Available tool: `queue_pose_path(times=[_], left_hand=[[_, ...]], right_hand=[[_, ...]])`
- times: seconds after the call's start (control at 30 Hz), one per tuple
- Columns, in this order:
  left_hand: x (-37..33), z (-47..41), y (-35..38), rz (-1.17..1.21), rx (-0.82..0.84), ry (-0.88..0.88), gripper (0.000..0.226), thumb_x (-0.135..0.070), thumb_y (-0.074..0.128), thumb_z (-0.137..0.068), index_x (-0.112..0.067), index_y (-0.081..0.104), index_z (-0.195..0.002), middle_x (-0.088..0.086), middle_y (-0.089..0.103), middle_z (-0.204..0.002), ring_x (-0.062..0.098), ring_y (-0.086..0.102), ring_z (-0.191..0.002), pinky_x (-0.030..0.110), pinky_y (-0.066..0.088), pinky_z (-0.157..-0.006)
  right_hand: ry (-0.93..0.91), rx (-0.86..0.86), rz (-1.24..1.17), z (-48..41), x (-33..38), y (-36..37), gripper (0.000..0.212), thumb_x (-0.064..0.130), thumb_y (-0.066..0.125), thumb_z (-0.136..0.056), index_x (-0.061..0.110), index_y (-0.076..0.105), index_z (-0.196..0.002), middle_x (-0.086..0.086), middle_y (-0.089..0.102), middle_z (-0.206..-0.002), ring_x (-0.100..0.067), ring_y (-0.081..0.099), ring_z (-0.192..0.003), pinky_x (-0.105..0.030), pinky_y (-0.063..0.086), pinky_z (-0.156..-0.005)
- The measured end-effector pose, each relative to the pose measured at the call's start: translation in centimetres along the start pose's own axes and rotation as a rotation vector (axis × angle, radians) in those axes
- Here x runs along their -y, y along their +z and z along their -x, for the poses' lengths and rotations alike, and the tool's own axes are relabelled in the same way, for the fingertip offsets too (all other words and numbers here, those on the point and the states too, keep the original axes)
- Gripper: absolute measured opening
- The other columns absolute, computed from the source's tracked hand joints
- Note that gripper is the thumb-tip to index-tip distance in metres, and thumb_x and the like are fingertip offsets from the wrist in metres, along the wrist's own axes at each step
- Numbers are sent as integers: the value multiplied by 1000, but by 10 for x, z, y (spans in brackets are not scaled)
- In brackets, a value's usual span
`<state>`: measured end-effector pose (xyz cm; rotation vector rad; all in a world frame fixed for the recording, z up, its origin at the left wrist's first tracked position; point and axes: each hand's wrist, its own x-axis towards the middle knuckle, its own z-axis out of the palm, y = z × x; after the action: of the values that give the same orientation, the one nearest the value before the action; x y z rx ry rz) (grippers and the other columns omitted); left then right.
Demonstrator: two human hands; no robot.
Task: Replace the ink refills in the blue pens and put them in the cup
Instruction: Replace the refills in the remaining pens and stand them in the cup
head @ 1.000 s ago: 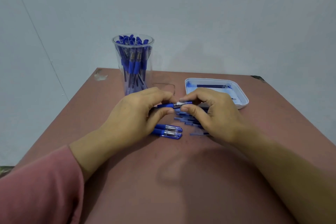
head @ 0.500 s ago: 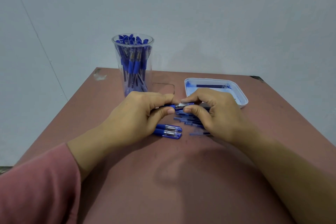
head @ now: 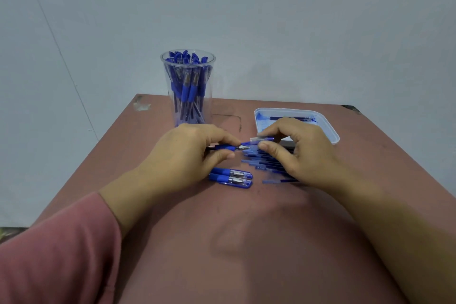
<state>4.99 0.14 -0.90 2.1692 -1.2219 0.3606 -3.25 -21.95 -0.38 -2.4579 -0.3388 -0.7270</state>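
Centrally, the left hand (head: pixel 187 155) pinches a blue pen (head: pixel 223 147), bare tip pointing right; the right hand (head: pixel 303 153) pinches a pen cap (head: pixel 262 139) just beside the tip. A clear cup (head: pixel 209 108) of pens stands above the left hand.

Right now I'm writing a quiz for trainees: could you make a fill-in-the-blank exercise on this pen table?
The clear cup of pens stands to the ____ of the white tray.
The left hand grips an uncapped pen; the right hand pinches its loose ____.
Beside the left hand, ____ capped pens lie on the table.
Missing words: left; cap; two.
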Motion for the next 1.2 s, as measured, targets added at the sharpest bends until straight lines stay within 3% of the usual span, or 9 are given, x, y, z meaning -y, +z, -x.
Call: queue_pose_path(times=[0.13, 0.27, 0.4, 0.6, 0.7, 0.8, 0.93, 1.07, 1.2], left_hand=[[6, 0, -7, -34, -10, -62, 20, -27, 72, -83, -35, 71, -101, -22, 67, -85, -1, 58, -71, 23, 49, -65], [10, -1, -12, -29, -15, -54, 28, -21, 66, -84, -35, 69, -108, -20, 68, -90, 7, 63, -68, 31, 55, -70], [14, -1, -15, -14, -15, -45, 25, -29, 70, -85, -36, 70, -109, -23, 69, -92, -1, 64, -80, 26, 55, -72], [18, -3, -17, 69, -24, -69, 24, -29, 73, -82, -37, 72, -105, -33, 63, -85, -10, 61, -82, 18, 52, -74], [17, -2, -17, 96, -31, -49, 25, -29, 74, -81, -37, 72, -104, -32, 65, -87, -8, 62, -83, 17, 52, -75], [14, -2, -16, 108, -40, -33, 24, -34, 72, -80, -36, 73, -104, -35, 63, -86, -8, 62, -83, 11, 49, -74], [10, -2, -14, 129, -35, 5, 30, -43, 64, -80, -31, 73, -106, -27, 68, -93, -7, 63, -87, 12, 50, -76], [9, -1, -12, 142, -29, 16, 28, -38, 66, -82, -27, 74, -107, -21, 71, -93, -7, 64, -86, 10, 49, -75], [10, -2, -11, 135, -26, 26, 26, -34, 68, -83, -26, 74, -108, -21, 71, -95, -8, 64, -86, 9, 47, -75]], right_hand=[[50, 65, 55, 0, 4, 5, 3, 40, 63, -85, 38, 63, -88, 19, 62, -86, -7, 56, -86, -29, 48, -76], [113, 91, 102, 0, 11, 12, 10, 42, 65, -86, 34, 68, -89, 18, 59, -83, -5, 50, -86, -29, 44, -78], [79, 180, 179, -3, 20, 21, 26, 56, 59, -84, 38, 72, -98, 14, 55, -84, -9, 43, -86, -31, 38, -81], [80, 234, 254, -4, 17, 22, 40, 65, 50, -85, 39, 70, -108, 16, 49, -91, -6, 35, -90, -29, 30, -84], [111, 107, 159, -5, 14, 17, 31, 57, 54, -84, 36, 70, -101, 21, 51, -84, -4, 40, -86, -28, 36, -81], [101, 28, 60, -6, 16, 16, 17, 47, 60, -89, 36, 68, -99, 21, 58, -83, -3, 50, -87, -19, 39, -76], [68, 33, -25, -7, 22, 17, 26, 44, 54, -90, 27, 72, -98, 18, 64, -81, -5, 55, -85, -17, 43, -74], [49, 8, -54, -6, 18, 19, 13, 27, 66, -89, 23, 72, -100, 11, 68, -86, -9, 60, -85, -24, 48, -75], [43, 11, -103, -5, 19, 17, 17, 22, 73, -85, 28, 70, -101, 16, 67, -91, -6, 61, -90, -16, 47, -78]])
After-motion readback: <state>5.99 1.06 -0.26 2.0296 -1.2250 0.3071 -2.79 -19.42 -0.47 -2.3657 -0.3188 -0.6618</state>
